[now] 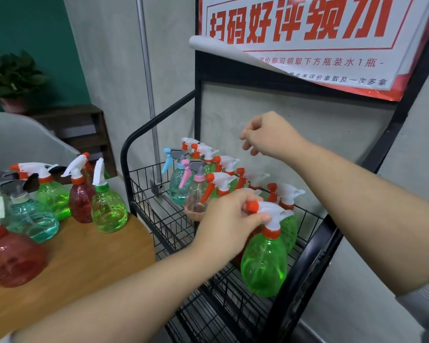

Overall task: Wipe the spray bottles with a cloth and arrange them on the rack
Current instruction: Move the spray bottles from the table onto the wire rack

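At the rack [134, 149] front edge, left hand [229, 219] grips green bottle [264, 263]

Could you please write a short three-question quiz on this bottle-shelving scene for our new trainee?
1. True or false: the left hand grips the green bottle by its sprayer head.
2. The right hand holds: A) a cloth B) a bottle C) nothing
3. Fill in: the unshelved bottles stand on a wooden ____ left of the rack.

Key: 1 true; 2 C; 3 table.
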Motion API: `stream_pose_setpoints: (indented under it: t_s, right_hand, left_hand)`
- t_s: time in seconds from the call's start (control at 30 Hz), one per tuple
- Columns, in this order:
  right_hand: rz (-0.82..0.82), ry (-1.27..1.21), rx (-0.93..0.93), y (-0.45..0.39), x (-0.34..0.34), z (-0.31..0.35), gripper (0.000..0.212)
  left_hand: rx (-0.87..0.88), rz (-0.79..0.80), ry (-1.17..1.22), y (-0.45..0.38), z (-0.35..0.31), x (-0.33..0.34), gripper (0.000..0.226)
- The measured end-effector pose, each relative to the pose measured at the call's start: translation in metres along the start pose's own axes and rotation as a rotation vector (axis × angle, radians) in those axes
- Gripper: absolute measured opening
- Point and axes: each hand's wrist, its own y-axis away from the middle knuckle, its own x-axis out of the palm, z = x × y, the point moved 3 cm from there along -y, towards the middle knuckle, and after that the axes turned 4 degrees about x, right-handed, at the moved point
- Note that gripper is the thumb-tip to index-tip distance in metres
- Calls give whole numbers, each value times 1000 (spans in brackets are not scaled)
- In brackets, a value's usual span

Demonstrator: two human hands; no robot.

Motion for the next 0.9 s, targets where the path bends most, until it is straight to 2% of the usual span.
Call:
stream_pose_setpoints:
  t_s: [0.37, 0.57, 0.73, 0.8, 0.9]
  right_hand:
    - [36, 2, -16, 3, 1, 2, 22]
    - [119, 47, -44, 9, 6, 3, 21]
    - [252, 91, -153, 20, 14, 10, 20]
    - [378, 125, -226, 30, 26, 15, 20]
    - [526, 223, -321, 39, 45, 25, 24]
  left_hand:
    - [-30, 25, 19, 1, -2, 44, 22]
    - [-25, 143, 153, 4, 0, 43, 26]
    - [2, 273, 1, 12, 4, 18, 57]
    - [18, 293, -72, 16, 6, 0, 53]
    - [77, 319, -295, 21, 9, -35, 35]
